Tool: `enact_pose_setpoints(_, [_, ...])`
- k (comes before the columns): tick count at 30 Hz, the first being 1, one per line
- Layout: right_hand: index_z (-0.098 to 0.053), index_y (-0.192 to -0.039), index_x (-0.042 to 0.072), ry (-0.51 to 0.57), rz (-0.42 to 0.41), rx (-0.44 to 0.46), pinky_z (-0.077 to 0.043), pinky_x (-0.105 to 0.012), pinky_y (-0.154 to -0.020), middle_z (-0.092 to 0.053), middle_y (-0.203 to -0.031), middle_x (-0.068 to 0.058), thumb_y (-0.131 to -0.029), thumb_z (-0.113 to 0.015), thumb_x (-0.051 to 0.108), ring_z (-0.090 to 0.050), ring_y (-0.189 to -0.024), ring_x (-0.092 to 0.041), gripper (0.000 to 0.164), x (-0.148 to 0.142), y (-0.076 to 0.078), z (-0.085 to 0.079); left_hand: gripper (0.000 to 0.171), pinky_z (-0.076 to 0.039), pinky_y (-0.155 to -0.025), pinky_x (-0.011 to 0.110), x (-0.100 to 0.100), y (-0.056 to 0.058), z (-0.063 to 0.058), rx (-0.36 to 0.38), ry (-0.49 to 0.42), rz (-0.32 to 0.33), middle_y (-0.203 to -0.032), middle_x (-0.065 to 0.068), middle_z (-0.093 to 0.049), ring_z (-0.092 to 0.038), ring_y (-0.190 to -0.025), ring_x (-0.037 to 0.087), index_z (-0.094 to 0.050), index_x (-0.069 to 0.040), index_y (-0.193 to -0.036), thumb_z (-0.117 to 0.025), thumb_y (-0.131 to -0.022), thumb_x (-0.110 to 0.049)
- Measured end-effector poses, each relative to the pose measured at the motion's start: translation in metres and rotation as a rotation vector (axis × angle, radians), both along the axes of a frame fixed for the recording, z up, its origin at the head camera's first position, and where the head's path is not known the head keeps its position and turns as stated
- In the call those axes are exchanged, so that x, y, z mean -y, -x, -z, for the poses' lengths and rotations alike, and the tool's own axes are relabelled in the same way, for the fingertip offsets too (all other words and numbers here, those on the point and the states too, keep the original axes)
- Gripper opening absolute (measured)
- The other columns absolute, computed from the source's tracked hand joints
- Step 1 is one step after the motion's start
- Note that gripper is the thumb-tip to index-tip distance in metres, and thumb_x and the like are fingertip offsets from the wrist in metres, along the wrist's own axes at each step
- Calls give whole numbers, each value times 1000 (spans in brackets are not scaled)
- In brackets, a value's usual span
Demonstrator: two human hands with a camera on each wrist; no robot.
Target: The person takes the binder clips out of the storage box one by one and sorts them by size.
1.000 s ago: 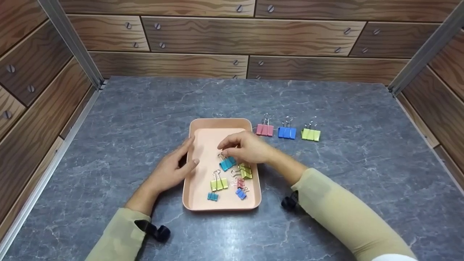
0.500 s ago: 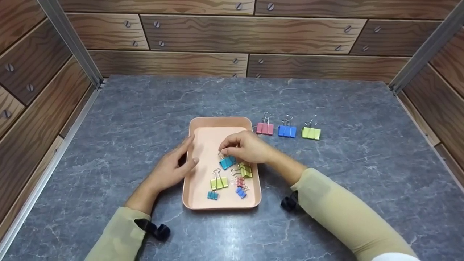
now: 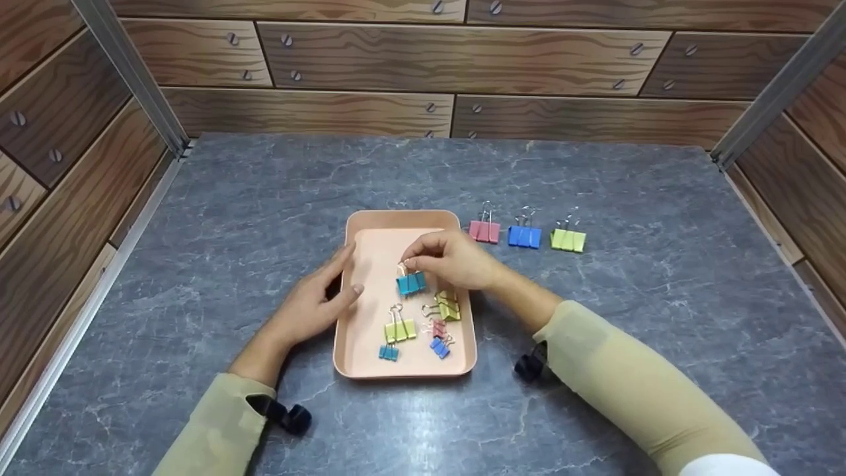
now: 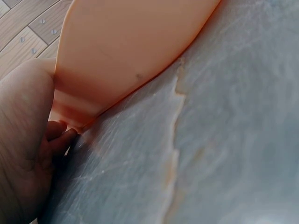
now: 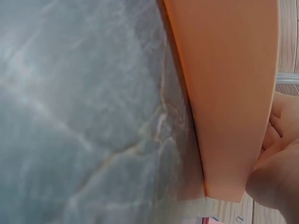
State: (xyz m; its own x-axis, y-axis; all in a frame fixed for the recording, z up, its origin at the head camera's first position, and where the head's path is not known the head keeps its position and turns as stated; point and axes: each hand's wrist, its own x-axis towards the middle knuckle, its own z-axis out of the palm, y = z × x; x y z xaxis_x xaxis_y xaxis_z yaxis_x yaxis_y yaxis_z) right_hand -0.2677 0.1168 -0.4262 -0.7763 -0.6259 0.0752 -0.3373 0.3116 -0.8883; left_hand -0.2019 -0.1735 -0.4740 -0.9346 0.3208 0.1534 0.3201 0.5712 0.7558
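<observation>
My right hand pinches the wire handles of a teal binder clip between thumb and forefinger, over the peach tray. My left hand holds the tray's left side, its thumb over the rim and its other fingers along the outer wall. Inside, toward the near end, lie a yellow-green binder clip, another yellow-green clip, a small teal clip, a small pink clip and a small blue clip. In the right wrist view, the tray wall hides the clips.
Beyond the tray's right side, a pink binder clip, a blue binder clip and a yellow-green binder clip stand in a row, handles pointing away. Wood-patterned panels enclose the grey marbled table at back and sides.
My right hand has taken hold of the teal clip's handles and raised it slightly, away from the neighbouring yellow-green clip. The left hand stays at the tray's side.
</observation>
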Motion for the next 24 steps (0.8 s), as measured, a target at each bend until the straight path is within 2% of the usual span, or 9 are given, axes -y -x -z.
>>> enact_pose_setpoints(3, [-79,-110,-4,44,15,31,-55,-23,-75,-78,-98,-8,-101,-72,7,-68,-85,-15,15,0,2,-3,75,-26,-127,51,1,0,0,8,4,-6,-170,12,-32,-32,-156,33,-30,-21,-169,-64,-105,-40])
enact_pose_setpoints(8, [-76,-113,-9,152,57,89,-61,-35,-93,-78,-104,-14,-102,-69,1,-73,-95,-17,17,-2,4,-12,75,-26,-127,50,3,-1,0,11,10,-13,-170,11,-32,-32,-156,32,-32,-20,-169,-64,-105,-42])
enact_pose_setpoints(12, [-76,-113,-8,212,114,58,-60,-38,-96,-78,-106,-16,-101,-71,2,-75,-98,-22,16,-9,4,-26,74,-27,-127,49,3,0,0,8,6,-12,-170,11,-32,-32,-156,31,-32,-20,-169,-64,-105,-41])
enact_pose_setpoints(14, [-77,-112,-6,224,153,23,-61,-36,-93,-79,-106,-15,-100,-72,4,-75,-98,-24,16,-15,3,-36,74,-26,-127,49,3,1,0,4,6,-10,-170,10,-32,-32,-156,31,-31,-21,-169,-64,-105,-41])
enact_pose_setpoints(18, [-78,-110,-5,212,248,-40,-62,-28,-78,-79,-103,-13,-99,-75,8,-75,-93,-22,17,-33,2,-51,74,-26,-127,50,2,1,0,-1,4,-7,-170,10,-32,-32,-156,32,-31,-22,-169,-64,-105,-41])
enact_pose_setpoints(24, [-80,-110,-3,141,338,-101,-58,-23,-70,-79,-99,-10,-99,-77,12,-72,-85,-18,19,-65,-2,-60,74,-27,-127,49,0,1,1,0,-13,-1,-170,8,-33,-33,-156,30,-32,-20,-169,-65,-105,-37])
